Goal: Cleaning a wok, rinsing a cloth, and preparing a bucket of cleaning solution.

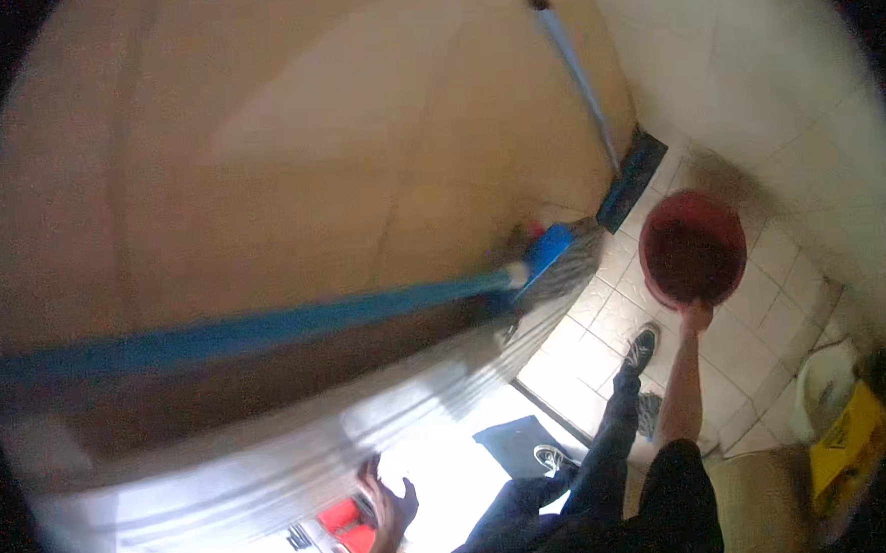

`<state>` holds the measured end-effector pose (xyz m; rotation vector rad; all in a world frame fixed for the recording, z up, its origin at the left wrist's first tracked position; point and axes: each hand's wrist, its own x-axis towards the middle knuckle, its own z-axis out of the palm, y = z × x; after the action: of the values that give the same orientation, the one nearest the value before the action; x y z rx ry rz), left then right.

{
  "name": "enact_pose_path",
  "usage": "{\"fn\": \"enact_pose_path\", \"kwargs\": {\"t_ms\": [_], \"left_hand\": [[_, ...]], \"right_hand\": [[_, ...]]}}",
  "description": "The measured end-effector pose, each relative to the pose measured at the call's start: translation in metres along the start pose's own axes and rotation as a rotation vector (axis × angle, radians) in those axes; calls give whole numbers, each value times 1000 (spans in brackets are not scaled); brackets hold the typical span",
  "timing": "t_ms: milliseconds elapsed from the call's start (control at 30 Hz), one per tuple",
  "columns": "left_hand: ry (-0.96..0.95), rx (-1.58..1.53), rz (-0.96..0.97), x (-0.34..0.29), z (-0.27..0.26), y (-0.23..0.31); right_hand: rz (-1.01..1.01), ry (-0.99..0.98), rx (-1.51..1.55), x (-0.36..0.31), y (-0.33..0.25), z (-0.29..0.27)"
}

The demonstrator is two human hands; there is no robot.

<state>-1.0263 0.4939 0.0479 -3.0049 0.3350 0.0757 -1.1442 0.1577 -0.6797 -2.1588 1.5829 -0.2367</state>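
My right hand (698,315) grips the near rim of a round red bucket (736,223), held out ahead on the right. The bucket's inside is dark, and I cannot tell what it contains. Lower on the left, my left hand (387,502) has its fingers apart and holds nothing. It is close to a pale, striped upright surface (274,491), though contact cannot be made out. A blue-handled broom (295,317) with a blue head slants across the left side, touched by neither hand. Beyond the bucket, a squeegee (631,184) with a black head and pale blue handle leans against the wall.
White tiles (613,313) cover the floor around my feet. A brown wall (287,174) fills the left. At the right are a white rounded fixture (824,385) and a yellow panel (853,445). A dark mat (522,447) lies by a bright doorway.
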Motion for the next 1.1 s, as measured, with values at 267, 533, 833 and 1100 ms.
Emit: {"fn": "enact_pose_path", "kwargs": {"t_ms": [267,533,833,1100], "left_hand": [[-2,-505,322,-13,-52,-70],[-349,-643,-848,-285,118,-372],[-72,-1542,-1801,-649,205,-278],[-440,-2017,-1950,-625,279,-226]], "right_hand": [[641,-154,77,-143,-25,-261],[593,-592,746,-260,-202,-332],[127,-1325,408,-378,-243,-302],[-106,-1491,72,-580,-415,-370]]}}
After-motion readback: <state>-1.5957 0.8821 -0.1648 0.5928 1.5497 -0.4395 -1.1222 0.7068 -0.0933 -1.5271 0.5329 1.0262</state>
